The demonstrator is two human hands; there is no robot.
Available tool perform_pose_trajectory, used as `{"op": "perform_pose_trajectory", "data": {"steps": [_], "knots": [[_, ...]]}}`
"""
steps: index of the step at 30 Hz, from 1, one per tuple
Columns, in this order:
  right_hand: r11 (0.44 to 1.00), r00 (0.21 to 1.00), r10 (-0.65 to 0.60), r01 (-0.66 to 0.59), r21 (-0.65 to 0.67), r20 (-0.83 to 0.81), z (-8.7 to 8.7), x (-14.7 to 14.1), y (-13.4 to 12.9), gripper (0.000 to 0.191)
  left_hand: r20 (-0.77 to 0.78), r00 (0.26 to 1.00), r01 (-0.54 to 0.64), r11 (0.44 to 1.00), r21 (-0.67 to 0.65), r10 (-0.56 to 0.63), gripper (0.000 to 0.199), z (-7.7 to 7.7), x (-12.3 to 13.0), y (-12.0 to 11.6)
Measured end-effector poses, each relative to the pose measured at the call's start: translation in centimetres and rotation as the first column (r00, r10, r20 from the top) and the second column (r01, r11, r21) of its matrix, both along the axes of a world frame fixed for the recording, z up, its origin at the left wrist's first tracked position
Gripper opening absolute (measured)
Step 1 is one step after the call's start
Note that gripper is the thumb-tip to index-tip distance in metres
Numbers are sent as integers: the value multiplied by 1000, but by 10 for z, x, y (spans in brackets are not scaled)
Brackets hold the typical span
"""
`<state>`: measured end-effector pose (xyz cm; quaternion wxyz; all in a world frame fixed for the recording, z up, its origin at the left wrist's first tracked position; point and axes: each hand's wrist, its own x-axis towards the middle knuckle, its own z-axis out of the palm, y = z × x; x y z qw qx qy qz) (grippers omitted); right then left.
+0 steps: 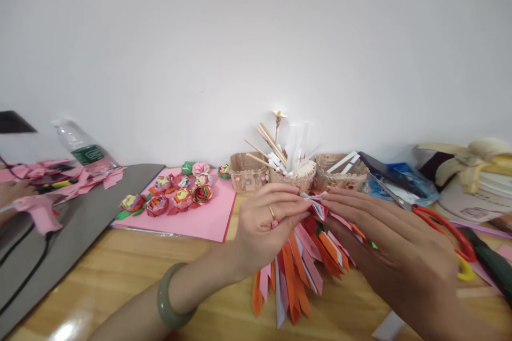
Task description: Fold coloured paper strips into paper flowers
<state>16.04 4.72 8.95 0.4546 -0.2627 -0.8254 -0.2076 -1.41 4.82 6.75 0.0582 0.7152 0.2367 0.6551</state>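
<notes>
Both hands meet over a bundle of folded paper strips (pixel 294 277) in orange, pink and pale lilac, fanned out on the wooden table. My left hand (pixel 268 224), with a ring and a green bangle, pinches the left side of a small pale folded paper piece (pixel 317 206). My right hand (pixel 392 245) has its fingers pressed together on that piece's right side. The fingers partly hide the piece and the top of the bundle.
Folded paper flowers (pixel 183 198) lie on a pink sheet (pixel 216 218). Woven baskets (pixel 248 173) with sticks stand by the wall. Red-handled scissors (pixel 448 229) and a banana (pixel 472 162) are right. Left are a bottle (pixel 86 149), a pink glue gun (pixel 40 212) and another person's hand (pixel 14 194).
</notes>
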Motion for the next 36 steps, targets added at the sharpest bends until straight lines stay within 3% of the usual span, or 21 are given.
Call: {"op": "perform_pose_trajectory", "data": {"steps": [4, 8, 12, 15, 17, 20, 23, 26, 29, 32, 34, 36], "knots": [[996, 999, 9, -12, -92, -36, 1, 0, 0, 4, -42, 998, -43, 999, -18, 43, 13, 2, -2, -2], [945, 995, 44, -71, -320, -89, 4, 0, -1, 11, -188, 979, -85, 996, -30, 78, 13, 5, -6, -4], [821, 982, 132, -185, -541, -134, 10, 1, 1, 12, -256, 965, -60, 998, -23, 52, 13, 9, -9, -3], [659, 969, 171, -246, -711, -177, 14, 2, 4, 15, -192, 980, 15, 989, -150, -44, 8, 12, -9, -4], [536, 956, 192, -290, -793, -221, 15, 2, 6, 21, -97, 982, 115, 925, -361, -159, 4, 14, -9, -4], [423, 929, 182, -371, -827, -323, 15, 1, 8, 24, 103, 948, 292, 697, -655, -301, 3, 16, -9, -5], [427, 918, 175, -395, -813, -355, 14, 0, 8, 20, 247, 895, 417, 504, -757, -371, 9, 16, -10, -5], [457, 922, 190, -388, -800, -338, 13, 0, 6, 21, 307, 879, 449, 418, -790, -363, 13, 15, -10, -5], [469, 925, 182, -380, -797, -333, 13, 1, 4, 21, 335, 878, 460, 411, -787, -342, 17, 15, -9, -6], [489, 933, 191, -359, -795, -304, 14, 2, 2, 17, 324, 883, 454, 446, -771, -338, 17, 16, -8, -7], [545, 942, 203, -335, -769, -267, 13, 2, 1, 13, 285, 899, 421, 478, -771, -331, 14, 17, -8, -8], [653, 955, 205, -295, -698, -212, 12, 1, 1, 11, 251, 911, 394, 514, -762, -328, 12, 18, -8, -8]]}}
